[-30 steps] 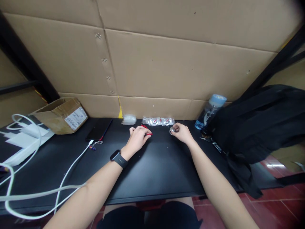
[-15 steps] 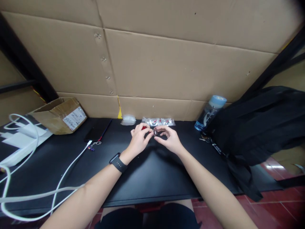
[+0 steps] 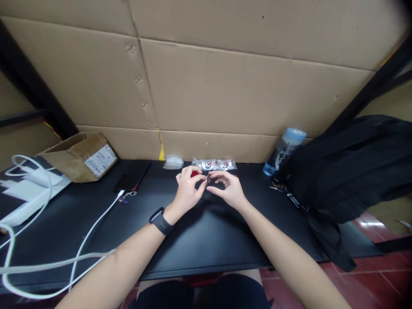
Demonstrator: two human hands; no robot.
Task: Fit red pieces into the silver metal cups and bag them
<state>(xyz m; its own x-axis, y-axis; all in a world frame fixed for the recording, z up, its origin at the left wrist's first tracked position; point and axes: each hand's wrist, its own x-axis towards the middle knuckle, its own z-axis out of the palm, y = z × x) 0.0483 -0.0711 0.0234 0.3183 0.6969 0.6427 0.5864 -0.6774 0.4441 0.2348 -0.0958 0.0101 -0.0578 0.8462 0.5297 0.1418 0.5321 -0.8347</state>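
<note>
My left hand [image 3: 189, 187] is closed with thumb and fingertips together. A red, wire-like bundle [image 3: 195, 174] shows between its fingers, partly hidden by them. Just to the right, my right hand [image 3: 228, 187] pinches a small dark round disc [image 3: 208, 178] between thumb and fingers. The disc is seen nearly edge-on, and the left fingertips meet it from the other side. Whether the red bundle joins the disc cannot be made out. Behind the hands, clear plastic packets [image 3: 215, 165] hold small silvery round parts with red bits.
A clear plastic bag [image 3: 173, 162] lies against the cardboard wall [image 3: 225, 86]. Leftward are a phone [image 3: 130, 178], white cables [image 3: 93, 225] and an opened cardboard box [image 3: 82, 156]. At right stand a blue-capped water bottle [image 3: 283, 152], keys [image 3: 279, 187] and a black backpack [image 3: 350, 167].
The disc has turned and now looks thinner, more edge-on. More of the red bundle shows in my left hand. Both hands stay almost in the same place.
</note>
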